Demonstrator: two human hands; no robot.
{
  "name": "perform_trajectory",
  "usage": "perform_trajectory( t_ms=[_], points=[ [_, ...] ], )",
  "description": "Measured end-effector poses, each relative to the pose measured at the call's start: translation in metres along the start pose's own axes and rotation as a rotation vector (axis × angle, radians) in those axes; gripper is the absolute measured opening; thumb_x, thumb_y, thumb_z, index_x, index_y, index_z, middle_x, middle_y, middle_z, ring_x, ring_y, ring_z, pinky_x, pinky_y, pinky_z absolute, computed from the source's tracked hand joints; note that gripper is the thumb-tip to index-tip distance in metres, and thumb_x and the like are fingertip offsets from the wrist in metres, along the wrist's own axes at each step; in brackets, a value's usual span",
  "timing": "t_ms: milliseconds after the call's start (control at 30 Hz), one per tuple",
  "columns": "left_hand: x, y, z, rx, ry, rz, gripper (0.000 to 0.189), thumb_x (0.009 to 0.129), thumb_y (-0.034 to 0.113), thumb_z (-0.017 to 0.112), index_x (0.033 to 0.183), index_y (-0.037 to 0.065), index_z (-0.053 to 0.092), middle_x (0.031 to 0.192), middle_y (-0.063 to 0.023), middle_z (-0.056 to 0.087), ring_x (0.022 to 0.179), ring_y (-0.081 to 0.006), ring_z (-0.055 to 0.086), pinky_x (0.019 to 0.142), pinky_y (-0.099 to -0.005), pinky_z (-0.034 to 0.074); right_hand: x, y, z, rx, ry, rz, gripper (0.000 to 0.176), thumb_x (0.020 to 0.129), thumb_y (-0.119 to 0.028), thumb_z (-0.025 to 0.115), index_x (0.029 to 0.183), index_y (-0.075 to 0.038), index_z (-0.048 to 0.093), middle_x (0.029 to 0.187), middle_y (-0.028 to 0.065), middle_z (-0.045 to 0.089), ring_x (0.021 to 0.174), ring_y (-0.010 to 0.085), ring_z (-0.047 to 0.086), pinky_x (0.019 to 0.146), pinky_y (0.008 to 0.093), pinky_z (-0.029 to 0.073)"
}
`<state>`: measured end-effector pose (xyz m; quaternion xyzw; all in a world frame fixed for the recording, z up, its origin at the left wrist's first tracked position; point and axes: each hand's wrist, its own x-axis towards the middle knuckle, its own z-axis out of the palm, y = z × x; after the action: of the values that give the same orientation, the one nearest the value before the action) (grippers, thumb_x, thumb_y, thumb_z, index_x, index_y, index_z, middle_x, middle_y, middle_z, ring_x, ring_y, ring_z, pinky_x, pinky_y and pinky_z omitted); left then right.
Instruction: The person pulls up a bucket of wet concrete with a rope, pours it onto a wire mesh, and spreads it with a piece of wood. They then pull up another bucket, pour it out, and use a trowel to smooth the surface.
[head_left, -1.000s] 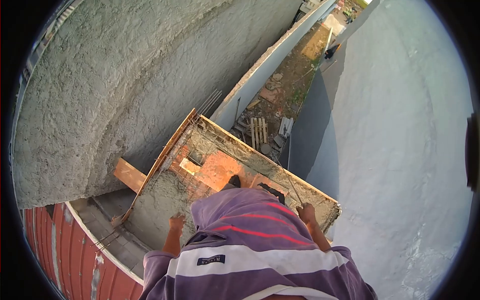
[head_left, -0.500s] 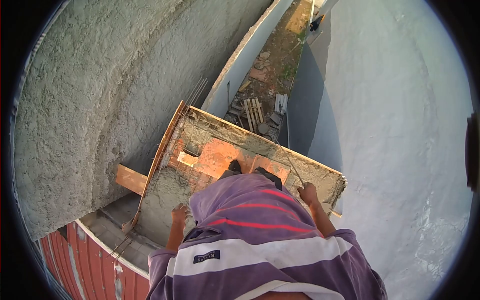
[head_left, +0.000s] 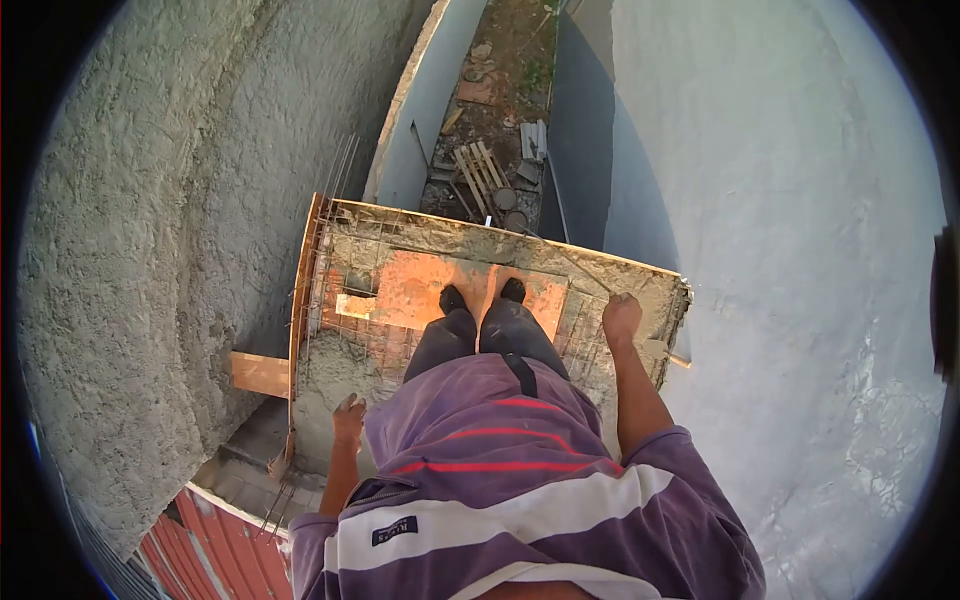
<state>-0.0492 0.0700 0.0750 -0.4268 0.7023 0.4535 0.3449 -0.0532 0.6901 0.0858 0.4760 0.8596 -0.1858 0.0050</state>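
My right hand (head_left: 622,318) is wrapped round the near end of a thin rod (head_left: 575,262), which slants up and left across the wooden edge board of the slab. What sits at the rod's far end is too small to make out. Out to the side, my left hand (head_left: 349,418) hangs empty above wet grey concrete (head_left: 335,375), fingers loosely curled and apart. Both my feet stand on an orange panel (head_left: 408,285) laid over the steel mesh (head_left: 585,330) and concrete.
Wooden boards (head_left: 450,219) edge the raised slab, and bare steel bars (head_left: 345,165) stick out at its left corner. Below lie a pallet (head_left: 480,172) and rubble. A rough wall (head_left: 130,250) rises on the left, a smooth grey wall (head_left: 790,250) on the right. Red metal sheeting (head_left: 205,550) is behind left.
My view has shifted and turned, so my legs and feet now show fully. My right hand still grips the rod, its arm more extended; my left hand stays low at my side.
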Motion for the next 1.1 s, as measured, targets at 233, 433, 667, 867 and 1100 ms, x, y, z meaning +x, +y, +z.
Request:
perform_trajectory(
  t_ms=[233,433,667,867,1100],
  points=[
    [0.022,0.055,0.063,0.337,-0.101,0.113,0.061,0.094,0.023,0.066,0.147,-0.002,0.05,0.122,-0.018,0.069,0.111,-0.0248,0.065,0.094,-0.0352,0.051,0.108,0.011,0.043,-0.007,-0.011,0.115,0.028,0.09,-0.024,0.064,0.088,0.003,0.071,0.089,0.029,0.07,0.088,0.0483,0.068,0.079,0.0529,0.053],
    [0.082,0.043,0.188,0.757,-0.147,0.419,0.064,0.096,0.029,0.065,0.147,-0.005,0.047,0.142,-0.0282,0.054,0.133,-0.0387,0.052,0.11,-0.0462,0.042,0.192,0.048,0.159,0.014,0.003,0.138,0.031,0.089,-0.024,0.066,0.086,0.007,0.07,0.087,0.0311,0.07,0.088,0.0493,0.068,0.08,0.0538,0.052],
    [0.121,0.024,0.278,0.913,-0.169,0.663,0.073,0.094,0.029,0.067,0.152,-0.003,0.037,0.156,-0.0298,0.033,0.145,-0.0466,0.03,0.118,-0.0555,0.026,0.285,0.077,0.296,0.203,-0.057,0.295,0.031,0.088,-0.022,0.069,0.081,0.009,0.069,0.087,0.0316,0.07,0.086,0.0475,0.069,0.078,0.0506,0.052],
    [0.139,0.027,0.289,0.922,-0.095,0.693,0.074,0.096,0.029,0.064,0.154,-0.004,0.032,0.16,-0.0298,0.027,0.148,-0.0477,0.026,0.119,-0.0558,0.025,0.349,0.116,0.406,0.369,0.01,0.384,0.027,0.087,-0.019,0.068,0.081,0.008,0.069,0.09,0.0285,0.071,0.087,0.0438,0.07,0.077,0.0488,0.052],
    [0.144,0.048,0.302,1.071,-0.122,0.613,0.075,0.097,0.033,0.061,0.154,-0.006,0.03,0.16,-0.0324,0.025,0.149,-0.0485,0.026,0.12,-0.055,0.024,0.399,0.15,0.473,0.284,-0.051,0.426,0.023,0.087,-0.015,0.065,0.092,0.007,0.069,0.1,0.0238,0.071,0.094,0.037,0.071,0.076,0.0439,0.054]
  ],
)
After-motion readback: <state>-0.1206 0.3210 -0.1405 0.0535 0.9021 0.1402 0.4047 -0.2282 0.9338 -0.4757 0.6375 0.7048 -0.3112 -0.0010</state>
